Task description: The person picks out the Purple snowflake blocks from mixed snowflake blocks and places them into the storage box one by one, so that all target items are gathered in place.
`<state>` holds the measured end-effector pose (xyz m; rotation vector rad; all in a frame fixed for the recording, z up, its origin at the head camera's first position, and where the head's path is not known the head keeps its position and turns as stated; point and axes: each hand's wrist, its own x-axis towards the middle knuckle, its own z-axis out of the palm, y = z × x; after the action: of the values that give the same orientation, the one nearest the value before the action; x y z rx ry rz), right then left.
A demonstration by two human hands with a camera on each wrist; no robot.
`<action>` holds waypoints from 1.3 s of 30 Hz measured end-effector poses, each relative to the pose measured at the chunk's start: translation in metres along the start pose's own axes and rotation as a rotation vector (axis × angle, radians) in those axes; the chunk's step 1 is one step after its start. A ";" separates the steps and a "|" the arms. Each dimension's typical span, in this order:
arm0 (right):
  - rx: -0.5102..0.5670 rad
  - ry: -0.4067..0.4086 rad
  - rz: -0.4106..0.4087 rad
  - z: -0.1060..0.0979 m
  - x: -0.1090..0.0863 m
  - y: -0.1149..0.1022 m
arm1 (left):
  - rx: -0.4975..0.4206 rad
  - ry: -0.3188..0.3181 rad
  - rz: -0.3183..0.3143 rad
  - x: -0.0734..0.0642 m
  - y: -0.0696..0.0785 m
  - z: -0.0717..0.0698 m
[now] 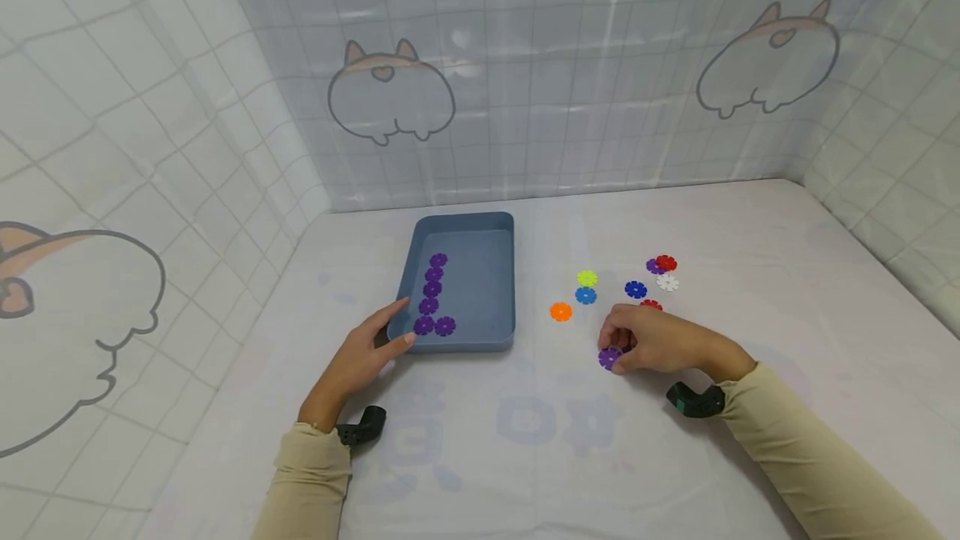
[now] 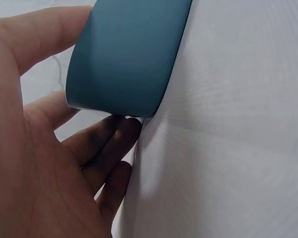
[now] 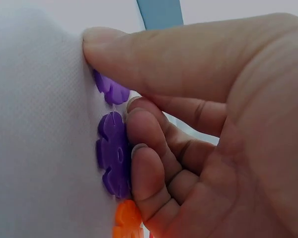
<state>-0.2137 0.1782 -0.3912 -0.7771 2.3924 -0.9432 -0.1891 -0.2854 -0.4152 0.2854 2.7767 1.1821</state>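
My left hand [image 1: 358,363] holds the near left corner of a blue-grey tray [image 1: 476,348], its thumb and fingers spread around the rim. In the left wrist view, several fingertips curl in at the base of the tray wall [image 2: 126,54]. Purple snowflake discs [image 1: 428,306] lie inside the tray along its left side, with one extra at the near end making an L. On the table to the right, my right hand [image 1: 654,342] pinches at a purple snowflake disc [image 1: 609,359]. The right wrist view has the thumb partly covering one purple disc [image 3: 116,91], with a second purple disc [image 3: 114,156] beside the curled fingertips.
Right of the tray lie orange [image 1: 561,312], light blue [image 1: 586,296], yellow [image 1: 587,278], dark blue [image 1: 636,289] and white [image 1: 667,282] discs. A red disc [image 1: 666,262] overlaps a purple one; another red disc [image 1: 651,305] sits behind the right hand. A tile-patterned curtain [image 1: 555,107] encloses the table.
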 end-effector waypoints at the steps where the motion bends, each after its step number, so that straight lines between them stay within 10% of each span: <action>1: 0.003 0.000 0.000 0.000 0.000 0.000 | -0.001 -0.001 -0.003 0.000 0.000 0.000; 39: 0.135 0.151 0.042 -0.005 0.000 0.013 | -0.028 -0.002 0.015 0.000 0.000 0.000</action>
<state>-0.2208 0.1883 -0.3970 -0.6231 2.4317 -1.1696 -0.1894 -0.2851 -0.4154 0.3052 2.7592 1.2224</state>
